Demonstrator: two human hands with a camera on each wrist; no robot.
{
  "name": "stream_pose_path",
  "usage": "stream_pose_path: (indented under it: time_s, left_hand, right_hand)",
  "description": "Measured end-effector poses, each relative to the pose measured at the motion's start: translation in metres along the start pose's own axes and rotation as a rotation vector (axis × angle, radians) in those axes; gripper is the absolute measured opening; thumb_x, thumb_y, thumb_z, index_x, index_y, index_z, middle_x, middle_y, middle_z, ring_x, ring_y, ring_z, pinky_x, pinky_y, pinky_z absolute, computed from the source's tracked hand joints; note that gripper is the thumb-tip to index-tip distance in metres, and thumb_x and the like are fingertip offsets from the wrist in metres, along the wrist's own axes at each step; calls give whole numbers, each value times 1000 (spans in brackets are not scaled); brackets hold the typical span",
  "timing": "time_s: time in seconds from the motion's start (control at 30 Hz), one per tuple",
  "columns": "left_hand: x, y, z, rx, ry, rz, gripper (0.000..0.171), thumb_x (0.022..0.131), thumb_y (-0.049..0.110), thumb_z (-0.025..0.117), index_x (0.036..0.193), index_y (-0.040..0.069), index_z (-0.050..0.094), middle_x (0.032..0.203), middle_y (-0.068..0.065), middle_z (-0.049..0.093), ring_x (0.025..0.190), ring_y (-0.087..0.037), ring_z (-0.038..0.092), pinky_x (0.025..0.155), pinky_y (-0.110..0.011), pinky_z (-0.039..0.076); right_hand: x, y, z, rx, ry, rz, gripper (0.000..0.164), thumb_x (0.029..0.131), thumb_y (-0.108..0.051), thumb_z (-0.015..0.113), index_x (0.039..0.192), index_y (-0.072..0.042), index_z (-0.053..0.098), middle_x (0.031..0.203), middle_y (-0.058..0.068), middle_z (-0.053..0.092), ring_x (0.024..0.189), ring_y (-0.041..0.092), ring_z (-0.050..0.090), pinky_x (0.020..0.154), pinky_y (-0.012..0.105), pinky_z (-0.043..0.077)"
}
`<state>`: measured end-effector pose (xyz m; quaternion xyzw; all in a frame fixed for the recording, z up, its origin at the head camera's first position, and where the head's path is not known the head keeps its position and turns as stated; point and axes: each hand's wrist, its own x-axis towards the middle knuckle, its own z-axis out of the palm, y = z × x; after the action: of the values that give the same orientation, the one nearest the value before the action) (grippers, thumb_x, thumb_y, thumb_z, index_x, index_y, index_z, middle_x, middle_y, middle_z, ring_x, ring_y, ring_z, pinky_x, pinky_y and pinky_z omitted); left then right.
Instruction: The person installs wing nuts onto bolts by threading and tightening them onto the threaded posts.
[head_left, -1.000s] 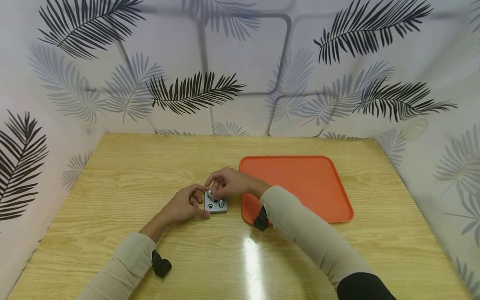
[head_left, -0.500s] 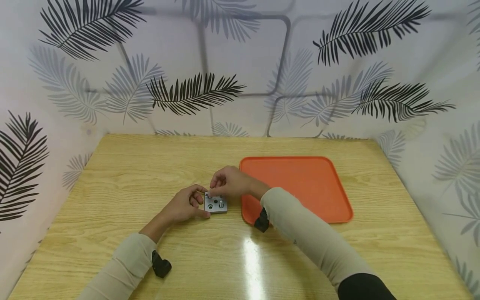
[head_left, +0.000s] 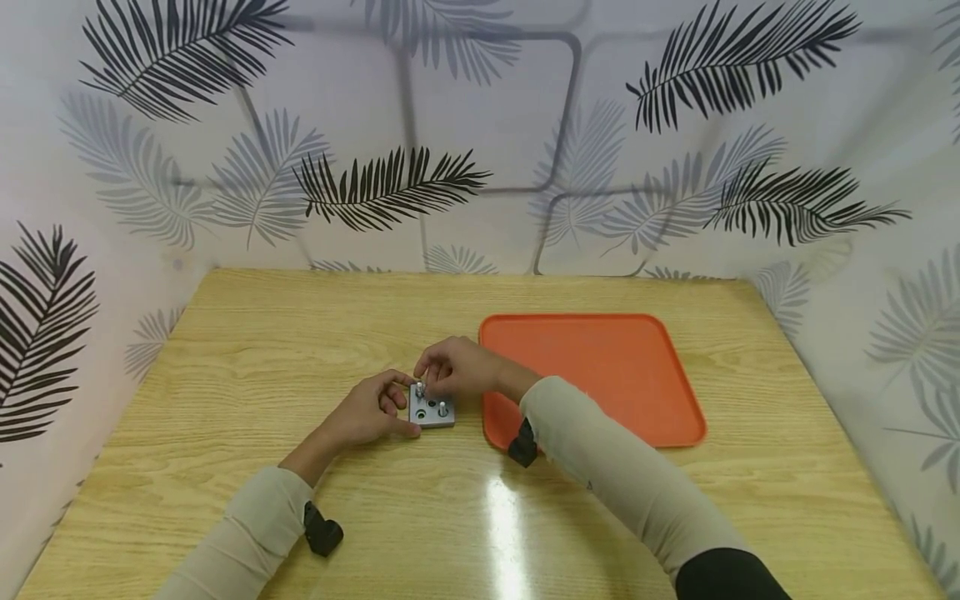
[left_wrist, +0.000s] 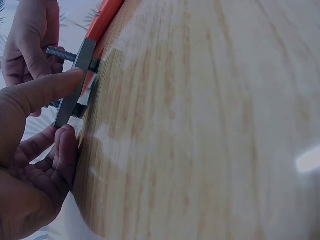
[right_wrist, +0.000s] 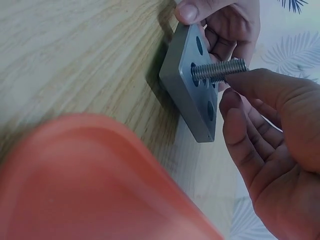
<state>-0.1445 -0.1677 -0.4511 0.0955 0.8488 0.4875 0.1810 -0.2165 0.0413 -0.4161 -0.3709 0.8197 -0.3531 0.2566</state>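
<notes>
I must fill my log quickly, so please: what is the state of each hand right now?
Left hand: holding the metal plate by its edges.
Right hand: close around a bolt; whether it grips cannot be told.

The metal plate (right_wrist: pixel 188 95) looks smooth, the wood-grain table (head_left: pixel 405 517) glossy.

No readable text, label, brand, number or sign showing in any view. Right sleeve (head_left: pixel 633 500) bearing one tiny dark mark (head_left: pixel 589 485), in head view appearing just below near edge of orange tray (head_left: pixel 600 367); mark being too small to make out. Wall covering (head_left: pixel 495 242) behind far edge of bench (head_left: pixel 315 325) showing printed leaves and lines, no lettering.
</notes>
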Motion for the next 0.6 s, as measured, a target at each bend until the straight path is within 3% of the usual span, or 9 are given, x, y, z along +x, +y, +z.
stream_pose_path:
  time_s: [0.37,0.6]
  left_hand:
    - [1,-2,0,1,-2,-5,63,76,15,87,129,2,55,98,-9,56,79,-17,50,70,-25,43]
    - [0,-1,0,-5,-3,-4,62,76,14,87,128,2,56,97,-9,55,78,-17,49,69,-24,43]
  right_hand:
    - [2,0,6,-32,37,11,13,89,-14,76,97,-5,70,83,6,70,70,3,59,66,16,48]
    - [-2,2,2,31,89,3,10,93,-16,71,93,-7,69,83,6,68,71,5,57,68,18,48]
